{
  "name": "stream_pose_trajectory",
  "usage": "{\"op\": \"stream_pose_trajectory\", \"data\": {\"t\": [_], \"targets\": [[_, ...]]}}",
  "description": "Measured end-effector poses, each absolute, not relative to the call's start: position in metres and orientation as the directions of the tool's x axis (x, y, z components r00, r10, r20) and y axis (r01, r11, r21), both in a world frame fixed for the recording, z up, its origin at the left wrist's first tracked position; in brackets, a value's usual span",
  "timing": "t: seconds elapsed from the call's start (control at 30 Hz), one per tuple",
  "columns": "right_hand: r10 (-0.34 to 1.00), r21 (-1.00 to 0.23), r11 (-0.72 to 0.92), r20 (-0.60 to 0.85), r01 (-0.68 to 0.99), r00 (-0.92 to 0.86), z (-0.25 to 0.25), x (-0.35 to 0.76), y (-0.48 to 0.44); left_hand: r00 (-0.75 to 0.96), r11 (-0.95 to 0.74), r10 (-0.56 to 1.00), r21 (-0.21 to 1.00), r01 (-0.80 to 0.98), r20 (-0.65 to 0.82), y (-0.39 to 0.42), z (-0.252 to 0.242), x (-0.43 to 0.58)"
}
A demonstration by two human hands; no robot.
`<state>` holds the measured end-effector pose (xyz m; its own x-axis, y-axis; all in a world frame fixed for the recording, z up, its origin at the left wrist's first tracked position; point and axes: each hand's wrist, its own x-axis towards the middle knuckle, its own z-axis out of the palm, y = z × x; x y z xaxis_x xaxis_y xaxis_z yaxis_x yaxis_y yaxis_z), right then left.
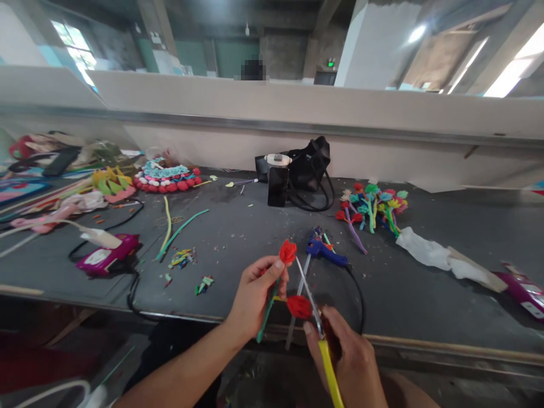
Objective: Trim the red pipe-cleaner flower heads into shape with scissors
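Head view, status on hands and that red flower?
Left hand pinching red flower on its green stem. Right hand holding yellow-handled scissors, blades open beside it. Blue glue gun just behind.

Workshop interior. A dark grey tabletop [425, 272] spans the middle of the frame, its pale front edge running along the lower part. Behind it a long beige partition [297, 113] with a grey rail crosses the frame from left to right. Upper left: a bright window [74, 48] beside a concrete pillar [161, 28]. Upper centre: a dim green wall [232, 54] and a green lit sign [330, 61]. Upper right: a white column [374, 39] and daylight openings [514, 68].
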<state>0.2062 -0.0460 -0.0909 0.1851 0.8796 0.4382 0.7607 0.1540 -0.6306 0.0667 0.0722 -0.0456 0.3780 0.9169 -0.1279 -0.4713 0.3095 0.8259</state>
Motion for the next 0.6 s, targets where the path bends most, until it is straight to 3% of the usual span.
{"op": "stream_pose_trajectory", "data": {"t": [0.23,0.4,0.6], "targets": [[0.889,-0.618,0.090,0.403,0.781,0.217,-0.100,0.222,-0.046,0.397,0.301,0.908,0.869,-0.392,-0.135,0.069,-0.043,0.065],[0.881,-0.624,0.178,0.445,0.761,0.158,-0.098,0.223,-0.046,0.429,0.302,0.895,0.871,-0.387,-0.119,0.066,-0.042,0.066],[0.836,-0.640,0.231,0.515,0.733,0.187,-0.089,0.214,-0.045,0.379,0.184,0.925,0.906,-0.380,-0.028,0.067,-0.047,0.067]]}}
